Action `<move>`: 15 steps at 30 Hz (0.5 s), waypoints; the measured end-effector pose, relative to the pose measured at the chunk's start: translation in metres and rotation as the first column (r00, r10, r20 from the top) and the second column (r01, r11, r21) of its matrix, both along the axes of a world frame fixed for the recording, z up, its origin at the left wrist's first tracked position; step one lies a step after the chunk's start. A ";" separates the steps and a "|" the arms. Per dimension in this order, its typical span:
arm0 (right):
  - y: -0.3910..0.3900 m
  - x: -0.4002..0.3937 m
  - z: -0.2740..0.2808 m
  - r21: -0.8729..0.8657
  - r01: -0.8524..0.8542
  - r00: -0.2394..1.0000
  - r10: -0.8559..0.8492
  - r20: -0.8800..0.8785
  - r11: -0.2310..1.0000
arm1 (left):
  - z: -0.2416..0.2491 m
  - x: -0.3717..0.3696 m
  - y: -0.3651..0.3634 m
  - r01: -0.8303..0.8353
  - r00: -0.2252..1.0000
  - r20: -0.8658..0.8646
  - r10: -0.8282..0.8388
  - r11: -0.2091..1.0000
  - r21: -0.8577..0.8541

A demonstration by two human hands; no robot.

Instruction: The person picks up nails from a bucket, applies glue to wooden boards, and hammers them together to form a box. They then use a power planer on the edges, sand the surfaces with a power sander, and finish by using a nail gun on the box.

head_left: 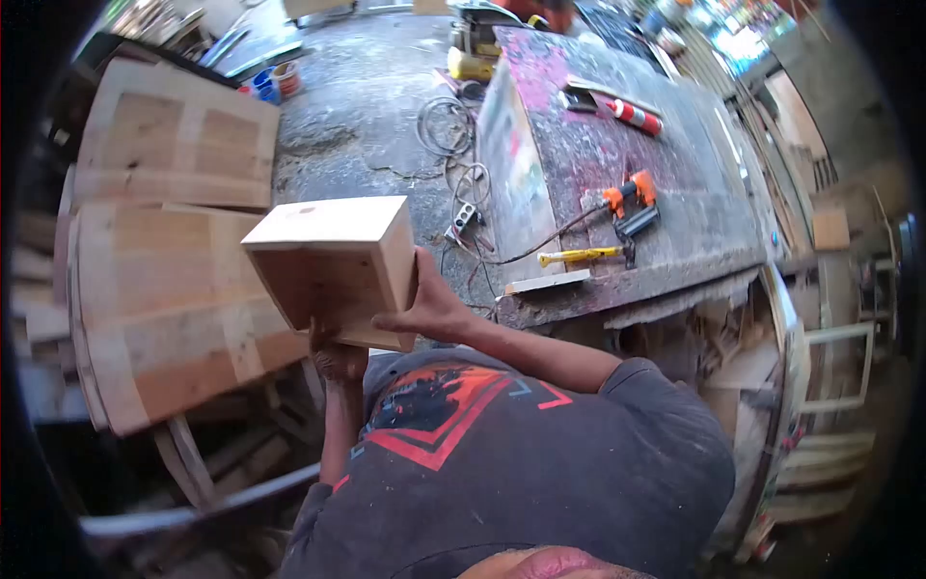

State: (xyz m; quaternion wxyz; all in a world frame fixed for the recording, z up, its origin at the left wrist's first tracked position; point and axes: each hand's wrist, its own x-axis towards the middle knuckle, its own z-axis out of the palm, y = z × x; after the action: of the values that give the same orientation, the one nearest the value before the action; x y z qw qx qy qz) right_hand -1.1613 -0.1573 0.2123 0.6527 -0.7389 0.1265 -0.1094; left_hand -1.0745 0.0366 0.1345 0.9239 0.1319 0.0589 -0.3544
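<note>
An open-fronted wooden box [395, 251] of pale planed boards is held up in front of my chest, its hollow side tilted toward me. My right hand [432, 304] is closed on its right wall, with the thumb over the near edge. From below, my left hand [338, 359] grips the near lower edge, some fingers hidden by the wood. Both hands touch only the box. To the right on the paint-stained worktable [685, 203] lie an orange nail gun [632, 203] and a yellow-handled hammer [584, 256].
Large wooden panels [183, 299] stand at the left. A power strip [463, 220] and coiled cable [446, 125] lie at the middle. A red-and-white tube [635, 117] rests farther back on the worktable. A small wood strip [547, 281] sits at its near edge.
</note>
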 end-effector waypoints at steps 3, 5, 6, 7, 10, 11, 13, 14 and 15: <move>-0.026 0.035 -0.023 0.177 0.107 0.986 -0.082 -0.144 0.978 | -0.058 0.080 -0.009 0.263 0.958 -0.126 -0.256 0.964 0.039; -0.043 0.049 -0.038 0.195 0.224 0.960 -0.182 -0.213 0.955 | -0.033 0.119 -0.045 0.350 0.930 -0.198 -0.310 0.912 0.215; -0.053 0.056 -0.051 0.201 0.312 0.933 -0.259 -0.250 0.929 | -0.049 0.146 -0.053 0.397 0.914 -0.190 -0.359 0.888 0.233; -0.069 0.062 -0.053 0.329 0.476 0.875 -0.401 -0.271 0.816 | -0.048 0.173 -0.064 0.455 0.889 -0.191 -0.416 0.850 0.265; -0.115 -0.004 -0.062 0.601 0.598 0.592 -0.798 0.116 0.531 | -0.052 0.251 -0.082 0.518 0.845 -0.146 -0.514 0.723 0.457; -0.146 -0.092 -0.073 0.784 0.466 0.386 -0.892 0.237 0.410 | -0.052 0.280 -0.089 0.541 0.821 -0.132 -0.555 0.684 0.490; -0.099 -0.154 0.088 0.716 0.324 -0.020 -0.752 0.659 0.618 | -0.052 0.326 -0.107 0.585 0.758 -0.113 -0.642 0.593 0.553; -0.070 -0.187 0.129 0.581 0.577 -0.201 -0.590 0.782 0.574 | -0.042 0.345 -0.120 0.590 0.737 -0.096 -0.670 0.566 0.576; -0.038 -0.239 0.161 0.525 0.708 -0.367 -0.389 0.845 0.472 | -0.031 0.362 -0.139 0.583 0.706 -0.057 -0.706 0.534 0.613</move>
State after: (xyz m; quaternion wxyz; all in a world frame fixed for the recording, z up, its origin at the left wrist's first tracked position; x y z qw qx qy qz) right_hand -1.4000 -0.1953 0.3735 0.2979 -0.3496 -0.0050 -0.8883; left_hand -0.7125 -0.1027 0.1037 0.6376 0.4580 0.0206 -0.6191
